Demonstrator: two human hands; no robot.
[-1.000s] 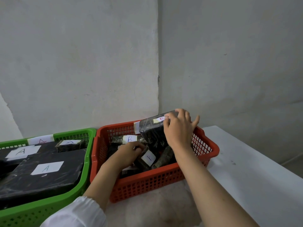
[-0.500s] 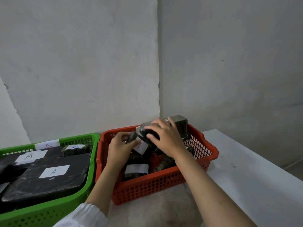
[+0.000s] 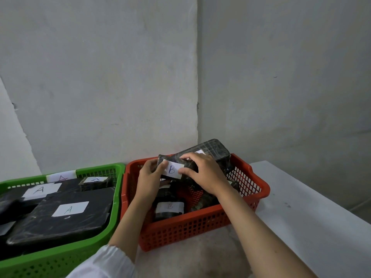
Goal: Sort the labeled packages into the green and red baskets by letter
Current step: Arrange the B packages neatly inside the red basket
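Both hands hold one small black-wrapped package (image 3: 172, 164) with a white label marked B, above the red basket (image 3: 202, 225). My left hand (image 3: 149, 180) grips its left end. My right hand (image 3: 202, 173) grips its right side, thumb below the label. Behind it a larger black package (image 3: 216, 150) leans on the red basket's back rim. Another package marked B (image 3: 169, 207) lies inside the red basket, near the front. The green basket (image 3: 60, 257) at the left holds several flat black packages marked A (image 3: 68, 209).
Both baskets stand side by side on a white table (image 3: 313, 217) set in a room corner. Grey walls rise close behind them. The table's bare part stretches right of the red basket, ending at an edge on the far right.
My left hand came up from the basket's floor with a small package. My right hand left the big package and joined it; the B label now faces up.
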